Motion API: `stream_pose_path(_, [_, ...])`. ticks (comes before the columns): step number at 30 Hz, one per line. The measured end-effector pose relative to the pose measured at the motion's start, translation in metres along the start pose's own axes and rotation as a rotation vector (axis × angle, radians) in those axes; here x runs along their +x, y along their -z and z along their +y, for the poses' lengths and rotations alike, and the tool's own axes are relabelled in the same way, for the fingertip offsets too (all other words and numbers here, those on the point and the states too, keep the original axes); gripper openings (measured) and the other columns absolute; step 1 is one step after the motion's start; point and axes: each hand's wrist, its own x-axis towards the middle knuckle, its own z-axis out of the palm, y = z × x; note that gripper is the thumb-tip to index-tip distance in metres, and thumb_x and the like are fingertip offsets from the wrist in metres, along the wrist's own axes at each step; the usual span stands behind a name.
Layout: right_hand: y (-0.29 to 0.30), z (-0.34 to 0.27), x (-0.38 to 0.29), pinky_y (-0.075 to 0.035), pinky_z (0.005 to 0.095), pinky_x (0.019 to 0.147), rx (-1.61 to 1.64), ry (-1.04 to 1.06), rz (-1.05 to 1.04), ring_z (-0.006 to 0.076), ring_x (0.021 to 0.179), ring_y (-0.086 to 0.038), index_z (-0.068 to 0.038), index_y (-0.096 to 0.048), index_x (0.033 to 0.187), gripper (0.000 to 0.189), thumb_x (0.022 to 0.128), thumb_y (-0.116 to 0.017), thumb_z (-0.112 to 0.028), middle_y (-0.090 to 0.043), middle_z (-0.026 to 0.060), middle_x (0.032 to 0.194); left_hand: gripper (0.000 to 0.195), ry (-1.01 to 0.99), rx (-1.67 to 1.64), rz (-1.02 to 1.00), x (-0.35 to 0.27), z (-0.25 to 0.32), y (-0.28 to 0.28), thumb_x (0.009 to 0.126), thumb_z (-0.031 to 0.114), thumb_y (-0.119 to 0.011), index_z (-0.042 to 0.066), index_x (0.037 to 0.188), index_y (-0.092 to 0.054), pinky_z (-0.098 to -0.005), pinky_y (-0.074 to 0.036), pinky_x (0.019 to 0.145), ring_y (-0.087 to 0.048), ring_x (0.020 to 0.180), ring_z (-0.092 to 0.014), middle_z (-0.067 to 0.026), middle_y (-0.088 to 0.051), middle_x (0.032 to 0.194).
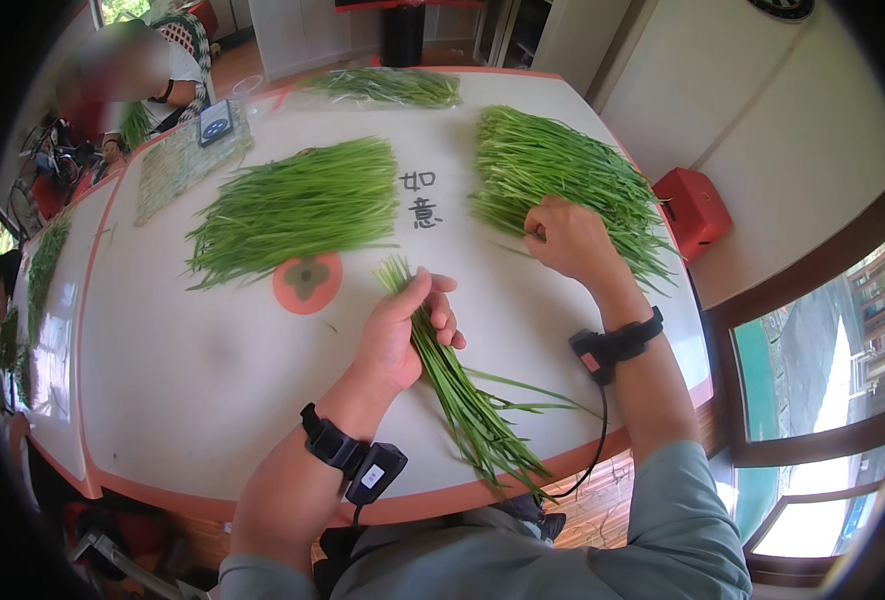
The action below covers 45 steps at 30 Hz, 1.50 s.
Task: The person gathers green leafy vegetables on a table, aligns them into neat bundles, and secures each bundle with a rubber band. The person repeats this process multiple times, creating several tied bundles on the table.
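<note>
My left hand (405, 326) is closed round a bunch of garlic chives (461, 397), pale ends up past my thumb, green tips fanned toward the table's near edge. At the lower left edge of the right-hand pile of chives (562, 165), my right hand (570, 236) has its fingertips pinched together; whether a stalk is between them I cannot tell. A second wide pile of chives (300, 202) lies left of the table's middle, above a round red printed mark (307, 283). Both wrists wear black straps with small boxes.
A clear bag of chives (390, 88) lies at the white table's (209, 390) far edge. A phone (215, 122) rests on a patterned mat (179, 169) at the far left, near another person holding chives. A red box (694, 210) stands beyond the right edge. A cable hangs from my right wrist.
</note>
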Motion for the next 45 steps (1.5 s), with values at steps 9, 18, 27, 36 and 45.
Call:
stream_pose_path(9, [0.016, -0.009, 0.000, -0.052, 0.0395, 0.069, 0.143, -0.019, 0.031, 0.0301, 0.075, -0.064, -0.007, -0.068, 0.077, 0.006, 0.075, -0.064, -0.011, -0.067, 0.0088, 0.083, 0.037, -0.009, 0.017, 0.007, 0.000, -0.001, 0.001, 0.101, 0.038, -0.052, 0.002, 0.106, -0.058, -0.0417, -0.052, 0.067, -0.054, 0.059, -0.017, -0.0015, -0.052, 0.065])
stream_pose_path(18, [0.010, -0.007, -0.001, -0.052, 0.0423, 0.070, 0.003, -0.082, -0.074, 0.0325, 0.078, -0.064, -0.006, -0.069, 0.077, 0.010, 0.074, -0.062, -0.013, -0.067, 0.0110, 0.079, 0.038, -0.014, 0.035, 0.017, 0.000, 0.000, -0.001, 0.100, 0.039, -0.053, 0.002, 0.107, -0.057, -0.0430, -0.053, 0.070, -0.056, 0.060, -0.017, -0.0017, -0.053, 0.066])
stream_pose_path(27, [0.001, 0.001, 0.000, -0.052, 0.0424, 0.069, -0.042, -0.032, -0.026, 0.0328, 0.077, -0.064, -0.005, -0.068, 0.076, 0.012, 0.073, -0.062, -0.015, -0.067, 0.0117, 0.080, 0.037, -0.002, 0.020, 0.011, -0.001, 0.000, -0.003, 0.100, 0.038, -0.053, 0.001, 0.107, -0.057, -0.0429, -0.053, 0.070, -0.056, 0.060, -0.017, -0.0019, -0.053, 0.067])
stream_pose_path(36, [0.015, -0.012, 0.001, -0.052, 0.0372, 0.069, 0.179, -0.123, -0.114, 0.0285, 0.073, -0.065, -0.003, -0.070, 0.082, 0.015, 0.074, -0.064, -0.013, -0.068, 0.0121, 0.080, 0.036, -0.009, 0.011, 0.005, -0.001, 0.000, -0.001, 0.101, 0.036, -0.052, 0.002, 0.108, -0.057, -0.0427, -0.053, 0.070, -0.057, 0.061, -0.018, -0.0027, -0.054, 0.068])
stream_pose_path(45, [0.039, -0.047, -0.004, -0.045, 0.0251, 0.061, 0.794, -0.167, -0.458, 0.0084, 0.064, -0.055, 0.003, -0.068, 0.085, 0.018, 0.080, -0.070, -0.014, -0.064, 0.0019, 0.071, 0.041, -0.113, -0.001, -0.005, 0.006, -0.008, 0.001, 0.102, 0.029, -0.051, 0.002, 0.133, -0.048, -0.0480, -0.048, 0.101, -0.061, 0.108, -0.029, -0.0148, -0.062, 0.116])
